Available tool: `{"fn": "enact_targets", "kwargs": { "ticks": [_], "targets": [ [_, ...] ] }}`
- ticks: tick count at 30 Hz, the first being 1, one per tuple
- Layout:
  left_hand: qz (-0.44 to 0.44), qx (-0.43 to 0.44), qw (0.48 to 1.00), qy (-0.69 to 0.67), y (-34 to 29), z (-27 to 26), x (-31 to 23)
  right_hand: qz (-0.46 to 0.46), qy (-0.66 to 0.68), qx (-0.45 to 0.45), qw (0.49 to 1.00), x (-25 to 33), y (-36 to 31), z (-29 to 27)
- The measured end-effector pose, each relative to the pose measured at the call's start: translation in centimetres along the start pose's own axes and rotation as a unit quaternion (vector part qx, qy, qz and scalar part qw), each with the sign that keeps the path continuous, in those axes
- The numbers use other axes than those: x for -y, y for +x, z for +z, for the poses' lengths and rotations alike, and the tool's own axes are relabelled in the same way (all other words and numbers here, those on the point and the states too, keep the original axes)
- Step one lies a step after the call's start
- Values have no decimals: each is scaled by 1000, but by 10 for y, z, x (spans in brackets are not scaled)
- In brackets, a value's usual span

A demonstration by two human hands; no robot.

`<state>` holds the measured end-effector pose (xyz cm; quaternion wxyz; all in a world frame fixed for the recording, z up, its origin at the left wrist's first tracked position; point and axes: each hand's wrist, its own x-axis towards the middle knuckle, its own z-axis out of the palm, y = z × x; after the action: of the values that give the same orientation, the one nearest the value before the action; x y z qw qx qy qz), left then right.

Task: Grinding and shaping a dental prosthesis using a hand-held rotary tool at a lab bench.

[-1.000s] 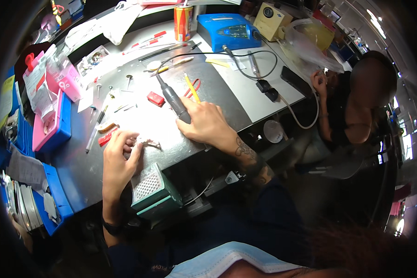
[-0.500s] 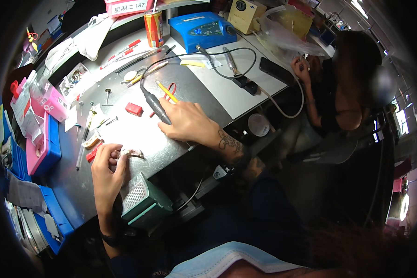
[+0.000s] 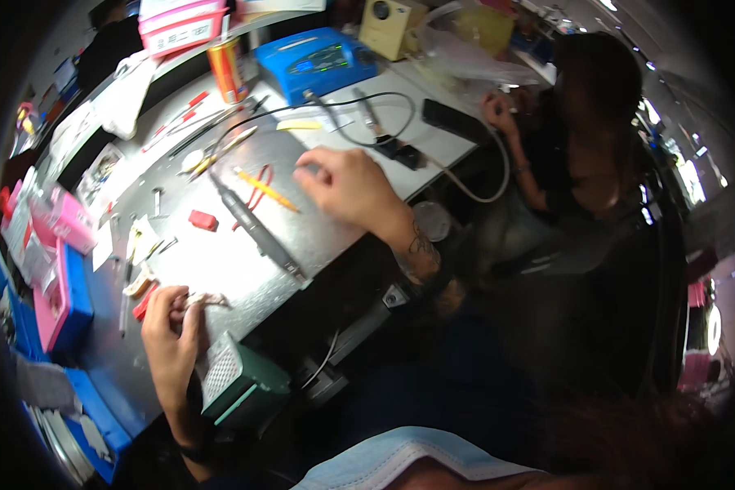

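My left hand (image 3: 170, 327) is closed at the bench's near left, thumb and fingers pinching a small, knobbly whitish piece (image 3: 208, 300). My right hand (image 3: 351, 186) is in the air over the right part of the bench, with bent fingers, a gap by the thumb and nothing visible in its grasp. Below and left of it a dark rotary handpiece (image 3: 257, 227) lies on the metal top, its end near the front edge. Between handpiece and right hand lie a yellow pencil-like tool (image 3: 267, 189) and a red loop (image 3: 261, 181).
A blue control box (image 3: 314, 65) with a cable stands at the back beside a drink can (image 3: 227, 72). A red block (image 3: 203, 220) is mid-bench. Blue and pink bins (image 3: 72, 298) line the left; a green perforated box (image 3: 245, 380) sits at the front. Another person (image 3: 584, 139) sits at right.
My right hand has let go of the handpiece and lifted off up and to the right. The handpiece now lies on the bench. My left hand keeps its pinch. The whole view has shifted.
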<state>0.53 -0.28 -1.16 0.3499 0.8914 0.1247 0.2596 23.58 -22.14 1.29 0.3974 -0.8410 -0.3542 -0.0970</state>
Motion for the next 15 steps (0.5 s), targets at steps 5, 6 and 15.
{"fn": "enact_targets", "kwargs": {
  "ticks": [5, 6, 15],
  "targets": [
    [-37, 11, 999, 3, -3, -14, -3, 92, -275, -131, 948, -98, 21, -42],
    [-32, 13, 999, 5, -3, -16, -3, 101, -301, -124, 940, -115, 23, -52],
    [-56, 57, 997, -13, 0, -16, 7, 65, -35, 8, 997, -154, 64, -53]
  ]
}}
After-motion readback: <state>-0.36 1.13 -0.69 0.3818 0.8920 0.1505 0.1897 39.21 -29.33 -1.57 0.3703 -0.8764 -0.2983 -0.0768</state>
